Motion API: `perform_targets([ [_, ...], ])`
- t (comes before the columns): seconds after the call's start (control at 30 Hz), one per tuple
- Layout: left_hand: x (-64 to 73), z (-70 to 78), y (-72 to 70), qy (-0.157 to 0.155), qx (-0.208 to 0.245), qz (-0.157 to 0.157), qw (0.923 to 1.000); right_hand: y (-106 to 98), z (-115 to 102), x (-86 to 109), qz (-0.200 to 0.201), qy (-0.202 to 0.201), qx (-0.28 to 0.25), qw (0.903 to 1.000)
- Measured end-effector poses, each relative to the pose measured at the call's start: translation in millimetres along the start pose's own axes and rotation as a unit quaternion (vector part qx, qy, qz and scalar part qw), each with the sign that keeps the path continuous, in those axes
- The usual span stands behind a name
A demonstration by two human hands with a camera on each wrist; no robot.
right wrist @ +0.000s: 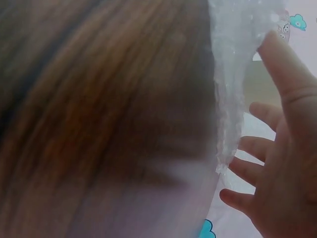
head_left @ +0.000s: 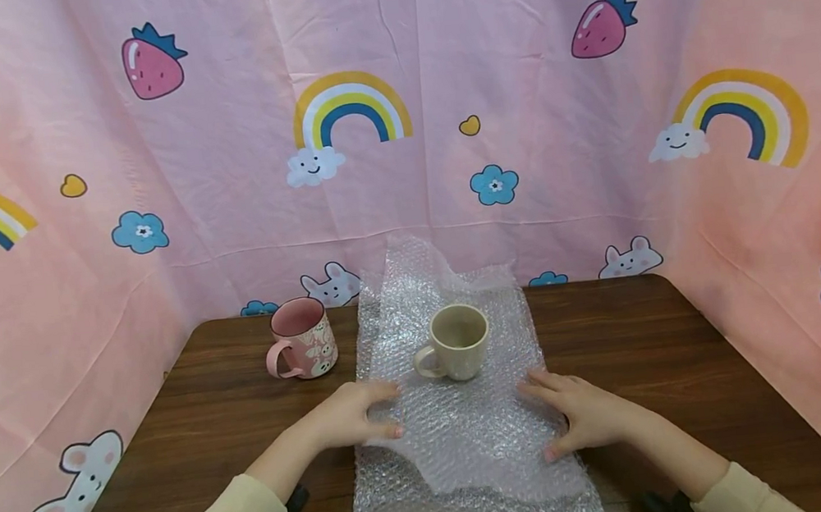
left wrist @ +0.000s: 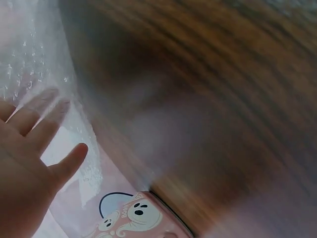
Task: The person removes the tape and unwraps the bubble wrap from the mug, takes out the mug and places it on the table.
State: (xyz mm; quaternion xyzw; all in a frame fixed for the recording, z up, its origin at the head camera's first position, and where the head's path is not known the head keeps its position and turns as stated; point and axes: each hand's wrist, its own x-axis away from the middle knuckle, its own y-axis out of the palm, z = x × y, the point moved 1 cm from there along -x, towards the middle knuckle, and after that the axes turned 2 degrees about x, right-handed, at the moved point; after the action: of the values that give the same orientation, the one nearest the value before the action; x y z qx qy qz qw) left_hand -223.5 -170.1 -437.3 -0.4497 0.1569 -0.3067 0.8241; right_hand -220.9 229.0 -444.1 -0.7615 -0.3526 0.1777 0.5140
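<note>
A cream mug (head_left: 460,348) stands upright on a sheet of clear bubble wrap (head_left: 464,428), its handle pointing left. At the sheet's left edge is my left hand (head_left: 355,415), fingers spread and thumb apart. In the left wrist view, the fingertips of this hand (left wrist: 22,158) overlap the wrap; whether they grip it I cannot tell. My right hand (head_left: 592,411) lies at the right edge with fingers extended and parted. The right wrist view shows that hand (right wrist: 282,168) beside the wrap's edge (right wrist: 230,84). Neither hand touches the mug.
A pink mug (head_left: 307,342) with white ghost-like figures stands on the dark wooden table (head_left: 648,332), left of the wrap. A pink patterned cloth (head_left: 514,98) hangs behind and along both sides. The wrap's far end rises against the cloth.
</note>
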Motion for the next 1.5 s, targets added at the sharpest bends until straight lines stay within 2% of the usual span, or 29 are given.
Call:
perform_targets([
  [0.23, 3.8, -2.3, 7.8, -0.004, -0.043, -0.034, 0.9985, 4.5, -0.1, 3.2, -0.016, -0.006, -0.01, 0.9998],
  [0.47, 7.4, -3.2, 13.9, -0.018, -0.067, -0.065, 0.9955, 7.9, 0.0, 4.6, -0.024, -0.009, -0.006, 0.9997],
  [0.7, 9.2, 0.6, 15.3, -0.03, -0.063, -0.081, 0.9943, 10.8, 0.5, 5.3, -0.031, -0.003, -0.005, 0.9995],
  [1.07, 8.7, -1.9, 21.5, -0.049, -0.07, -0.099, 0.9914, 9.8, -0.3, 5.3, -0.05, 0.011, -0.004, 0.9987],
  [1.27, 7.9, 0.4, 21.3, -0.055, -0.058, -0.115, 0.9902, 10.8, 1.6, 4.6, -0.061, 0.017, -0.008, 0.998],
  [1.5, 7.6, 2.5, 19.6, -0.058, -0.066, -0.121, 0.9888, 11.7, 2.0, 4.1, -0.066, 0.018, -0.017, 0.9975],
])
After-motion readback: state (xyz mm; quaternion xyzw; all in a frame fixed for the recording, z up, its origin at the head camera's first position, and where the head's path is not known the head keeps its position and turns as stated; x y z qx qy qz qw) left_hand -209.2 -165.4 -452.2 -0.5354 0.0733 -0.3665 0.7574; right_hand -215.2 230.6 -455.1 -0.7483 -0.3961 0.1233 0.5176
